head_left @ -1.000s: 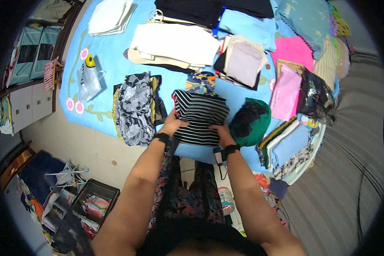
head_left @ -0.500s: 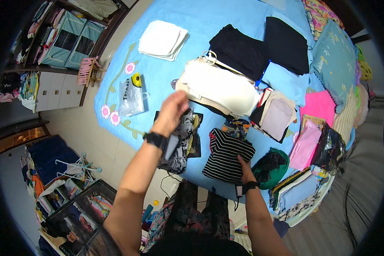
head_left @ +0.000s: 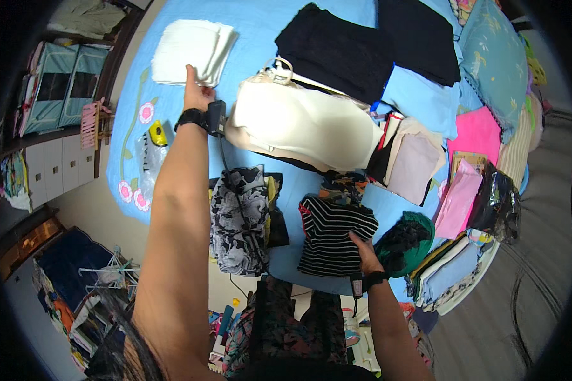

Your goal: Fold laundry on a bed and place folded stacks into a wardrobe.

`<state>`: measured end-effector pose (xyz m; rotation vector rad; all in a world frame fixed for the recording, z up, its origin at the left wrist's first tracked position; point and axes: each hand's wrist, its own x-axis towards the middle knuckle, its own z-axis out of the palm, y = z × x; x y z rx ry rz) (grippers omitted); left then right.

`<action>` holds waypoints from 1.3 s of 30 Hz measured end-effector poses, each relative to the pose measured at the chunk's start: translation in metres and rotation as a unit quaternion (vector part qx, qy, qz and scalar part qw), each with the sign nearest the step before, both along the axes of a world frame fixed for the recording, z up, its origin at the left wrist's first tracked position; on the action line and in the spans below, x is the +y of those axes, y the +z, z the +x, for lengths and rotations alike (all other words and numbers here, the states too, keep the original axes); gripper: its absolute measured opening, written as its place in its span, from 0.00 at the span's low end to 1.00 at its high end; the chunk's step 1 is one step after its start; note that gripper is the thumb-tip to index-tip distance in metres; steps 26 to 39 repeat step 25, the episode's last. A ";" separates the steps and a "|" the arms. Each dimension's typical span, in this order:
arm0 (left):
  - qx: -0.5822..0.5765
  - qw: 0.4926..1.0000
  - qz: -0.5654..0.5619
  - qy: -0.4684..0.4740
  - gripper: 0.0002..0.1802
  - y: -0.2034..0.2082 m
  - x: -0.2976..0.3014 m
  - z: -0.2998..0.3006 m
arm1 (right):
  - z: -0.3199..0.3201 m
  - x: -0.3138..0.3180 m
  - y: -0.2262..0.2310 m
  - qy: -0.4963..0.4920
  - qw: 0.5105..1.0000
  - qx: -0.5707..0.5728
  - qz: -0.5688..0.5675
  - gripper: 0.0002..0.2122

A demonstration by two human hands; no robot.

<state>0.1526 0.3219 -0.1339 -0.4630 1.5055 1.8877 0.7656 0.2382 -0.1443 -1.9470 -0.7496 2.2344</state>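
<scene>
Spread across a light blue bedsheet with pink flower prints [head_left: 130,136] are many folded clothes, seen from above. One left hand [head_left: 196,94] reaches far up the bed, fingers together and laid flat on the lower edge of a single stack of folded white cloth [head_left: 190,51]; whether it grips the cloth cannot be told. One right hand [head_left: 364,253] rests near the bed's lower edge, fingers bent over the right corner of one folded black-and-white striped top [head_left: 333,238]. Just left of that top lies one folded grey-and-black patterned garment [head_left: 238,219]. Above them sits one large cream padded piece [head_left: 305,124], and beyond it two black folded garments [head_left: 337,47], side by side. One dark green bundle with black lace [head_left: 403,241] lies just right of the striped top. Two pink folded pieces [head_left: 476,136] lie at the right, one bright, one pale. Each wrist wears a black band.
</scene>
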 end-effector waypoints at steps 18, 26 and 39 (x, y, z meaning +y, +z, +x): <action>0.040 0.983 0.174 0.048 0.13 0.096 -0.064 0.037 | 0.001 -0.010 0.025 -0.034 0.999 0.023 -0.033 0.35; 0.041 0.995 0.030 -0.084 0.18 0.208 -0.204 0.172 | 0.055 -0.035 0.002 0.016 0.993 0.094 -0.075 0.45; 0.041 0.995 0.030 -0.084 0.18 0.208 -0.204 0.172 | 0.055 -0.035 0.002 0.016 0.993 0.094 -0.075 0.45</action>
